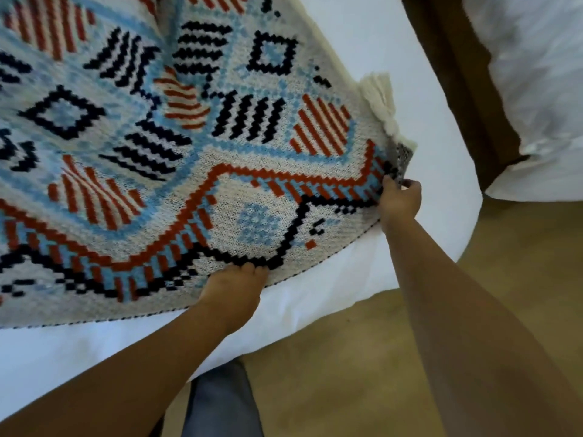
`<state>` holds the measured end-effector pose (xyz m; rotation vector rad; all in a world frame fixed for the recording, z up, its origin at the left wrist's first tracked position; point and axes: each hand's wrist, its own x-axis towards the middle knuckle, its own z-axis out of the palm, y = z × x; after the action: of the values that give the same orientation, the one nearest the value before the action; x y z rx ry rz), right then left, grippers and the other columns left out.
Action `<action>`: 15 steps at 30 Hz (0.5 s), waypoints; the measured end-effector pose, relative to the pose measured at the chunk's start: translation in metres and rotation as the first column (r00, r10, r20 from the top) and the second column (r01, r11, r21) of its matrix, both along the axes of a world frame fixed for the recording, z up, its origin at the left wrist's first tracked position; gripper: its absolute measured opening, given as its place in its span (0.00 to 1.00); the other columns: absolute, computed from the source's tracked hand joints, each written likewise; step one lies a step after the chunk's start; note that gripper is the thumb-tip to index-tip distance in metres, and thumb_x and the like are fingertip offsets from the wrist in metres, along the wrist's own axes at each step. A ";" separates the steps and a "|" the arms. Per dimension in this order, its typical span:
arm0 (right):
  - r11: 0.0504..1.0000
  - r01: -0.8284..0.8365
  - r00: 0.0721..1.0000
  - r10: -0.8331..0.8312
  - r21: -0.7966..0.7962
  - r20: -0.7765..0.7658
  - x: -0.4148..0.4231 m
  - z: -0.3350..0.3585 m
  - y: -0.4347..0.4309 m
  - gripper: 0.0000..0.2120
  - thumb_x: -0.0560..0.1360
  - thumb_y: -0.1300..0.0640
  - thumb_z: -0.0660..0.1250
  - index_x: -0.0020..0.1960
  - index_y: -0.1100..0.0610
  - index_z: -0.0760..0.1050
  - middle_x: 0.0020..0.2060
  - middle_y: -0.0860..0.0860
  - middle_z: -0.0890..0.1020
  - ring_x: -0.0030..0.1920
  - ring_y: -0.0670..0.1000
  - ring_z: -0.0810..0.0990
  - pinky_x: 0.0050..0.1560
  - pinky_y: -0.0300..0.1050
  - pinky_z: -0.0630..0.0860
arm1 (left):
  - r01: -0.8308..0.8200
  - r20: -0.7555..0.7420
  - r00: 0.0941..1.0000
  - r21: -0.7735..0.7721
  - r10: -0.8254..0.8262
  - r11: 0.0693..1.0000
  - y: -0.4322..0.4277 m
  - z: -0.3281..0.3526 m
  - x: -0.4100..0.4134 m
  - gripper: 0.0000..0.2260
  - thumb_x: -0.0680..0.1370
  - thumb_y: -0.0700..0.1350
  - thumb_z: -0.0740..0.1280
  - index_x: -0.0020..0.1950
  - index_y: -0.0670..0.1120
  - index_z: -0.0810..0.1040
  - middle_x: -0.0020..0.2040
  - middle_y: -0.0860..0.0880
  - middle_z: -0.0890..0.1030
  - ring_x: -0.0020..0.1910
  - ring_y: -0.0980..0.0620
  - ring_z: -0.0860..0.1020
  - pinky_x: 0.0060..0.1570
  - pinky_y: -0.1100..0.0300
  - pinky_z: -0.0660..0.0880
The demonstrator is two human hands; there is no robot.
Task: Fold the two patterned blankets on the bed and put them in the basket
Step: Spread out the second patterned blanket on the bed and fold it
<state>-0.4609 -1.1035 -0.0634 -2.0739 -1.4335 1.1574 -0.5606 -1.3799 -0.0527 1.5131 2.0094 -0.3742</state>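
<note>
A knitted patterned blanket [164,146] in white, light blue, red and navy lies spread over the white bed [362,272], with white tassels [381,102] at its right corner. My left hand [232,287] grips the blanket's near edge, its fingertips tucked under the fabric. At the right corner my right hand [399,201] pinches the blanket's edge just below the tassels. Only this one blanket shows, and no basket is in view.
The bed's white sheet runs along the near side and ends at a rounded corner on the right. Tan carpet [362,357] lies below it. A dark wooden piece [463,99] and white bedding [536,89] stand at the far right. My trouser leg [220,402] is below.
</note>
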 end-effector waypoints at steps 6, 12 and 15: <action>0.885 0.402 0.798 -0.465 -0.236 -0.383 0.023 0.028 0.030 0.10 0.78 0.55 0.59 0.51 0.61 0.73 0.50 0.56 0.78 0.46 0.56 0.79 0.34 0.43 0.75 | 0.067 0.069 0.994 0.283 -0.090 0.957 0.005 0.009 0.014 0.24 0.44 0.39 0.82 0.37 0.44 0.83 0.27 0.49 0.79 0.19 0.48 0.75 0.15 0.66 0.66; 0.793 0.438 0.775 -0.572 -0.424 -0.268 0.050 0.013 0.009 0.10 0.77 0.51 0.63 0.47 0.59 0.71 0.37 0.53 0.76 0.36 0.51 0.75 0.29 0.42 0.75 | 0.016 0.066 0.997 0.165 -0.027 0.986 0.004 0.004 0.022 0.18 0.59 0.39 0.79 0.47 0.44 0.81 0.38 0.46 0.81 0.31 0.48 0.80 0.24 0.62 0.75; 0.844 0.368 0.817 -0.494 -0.391 -0.298 0.042 0.015 -0.007 0.11 0.76 0.50 0.64 0.44 0.58 0.72 0.36 0.52 0.79 0.34 0.50 0.78 0.25 0.38 0.74 | -0.014 0.003 1.000 0.102 0.013 0.995 -0.005 -0.007 0.021 0.19 0.79 0.45 0.57 0.70 0.48 0.62 0.61 0.48 0.72 0.55 0.49 0.74 0.46 0.58 0.74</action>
<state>-0.4185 -1.1104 -0.0488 -2.0582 -0.5653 1.5526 -0.5398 -1.3849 -0.0597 1.5594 2.0638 -0.2685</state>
